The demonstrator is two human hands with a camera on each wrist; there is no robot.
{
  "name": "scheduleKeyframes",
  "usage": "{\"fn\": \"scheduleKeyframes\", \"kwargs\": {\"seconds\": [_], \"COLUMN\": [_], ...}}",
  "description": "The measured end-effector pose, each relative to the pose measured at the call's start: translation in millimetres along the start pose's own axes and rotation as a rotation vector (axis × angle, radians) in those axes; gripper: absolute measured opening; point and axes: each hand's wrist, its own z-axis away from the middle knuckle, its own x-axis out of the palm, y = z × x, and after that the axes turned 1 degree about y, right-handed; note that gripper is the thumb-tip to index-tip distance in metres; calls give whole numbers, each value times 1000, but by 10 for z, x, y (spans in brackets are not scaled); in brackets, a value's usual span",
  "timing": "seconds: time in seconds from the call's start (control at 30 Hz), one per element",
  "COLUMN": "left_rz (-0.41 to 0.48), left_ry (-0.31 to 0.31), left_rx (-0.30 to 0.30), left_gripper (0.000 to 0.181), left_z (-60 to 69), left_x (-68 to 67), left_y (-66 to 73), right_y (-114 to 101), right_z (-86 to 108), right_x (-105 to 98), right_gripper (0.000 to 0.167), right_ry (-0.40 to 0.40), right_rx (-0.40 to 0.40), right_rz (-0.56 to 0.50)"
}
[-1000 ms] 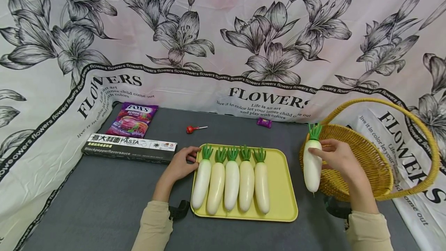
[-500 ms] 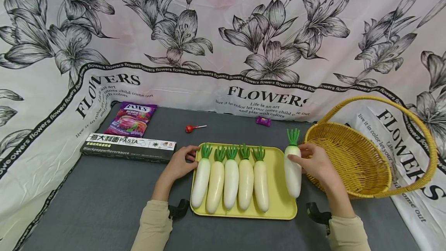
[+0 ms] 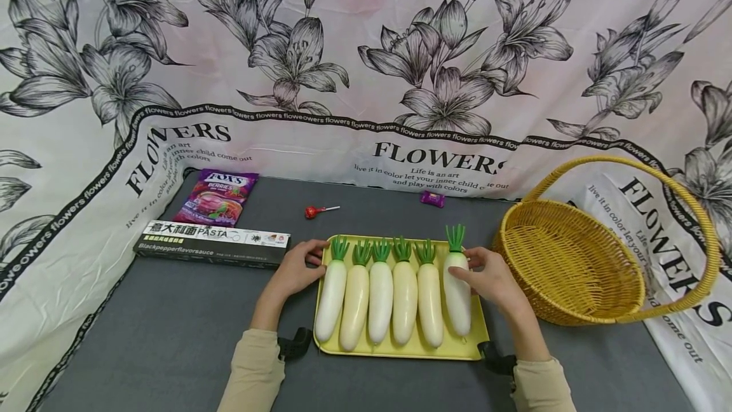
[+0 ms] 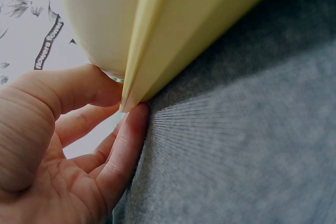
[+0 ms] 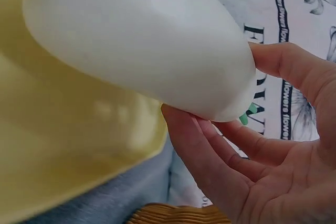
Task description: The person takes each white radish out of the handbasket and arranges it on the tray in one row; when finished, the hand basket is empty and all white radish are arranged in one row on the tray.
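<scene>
A white radish [image 3: 458,297] with a green top is gripped near its leaf end by my right hand [image 3: 493,277], over the right side of the yellow tray [image 3: 400,356]. In the right wrist view the thumb and fingers pinch this radish [image 5: 142,40] from both sides, slightly above the tray [image 5: 94,129]. Several more radishes [image 3: 380,304], white and cream, lie side by side along the tray. My left hand [image 3: 298,267] is at the tray's upper left corner. In the left wrist view its thumb and fingers pinch the tray rim [image 4: 131,77].
A yellow wicker basket [image 3: 572,259] with a tall handle stands at the right. Behind the tray lie a lollipop [image 3: 312,212] and a small purple wrapped candy [image 3: 433,199]. At the left are a pasta box [image 3: 211,245] and a purple candy bag [image 3: 217,198].
My right hand has carried the white radish leftward from beside the basket to over the right part of the tray. My left hand has stayed at the tray corner.
</scene>
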Motion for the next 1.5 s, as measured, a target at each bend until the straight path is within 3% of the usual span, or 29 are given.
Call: {"fn": "scheduleKeyframes", "kwargs": {"seconds": [0.47, 0.7, 1.07, 1.5], "left_rz": [-1, 7, 11, -21], "left_ry": [21, 18, 17, -5], "left_rx": [57, 50, 50, 24], "left_gripper": [48, 48, 49, 46], "left_z": [19, 28, 42, 0], "left_x": [-41, -54, -44, -80], "left_y": [-40, -47, -34, -25], "right_y": [91, 112, 99, 80], "right_z": [-6, -8, 17, -30], "right_x": [167, 208, 208, 213], "right_gripper": [60, 57, 60, 57], "right_ry": [-18, -13, -33, -31], "right_rx": [13, -8, 2, -24], "right_rz": [-10, 67, 46, 105]}}
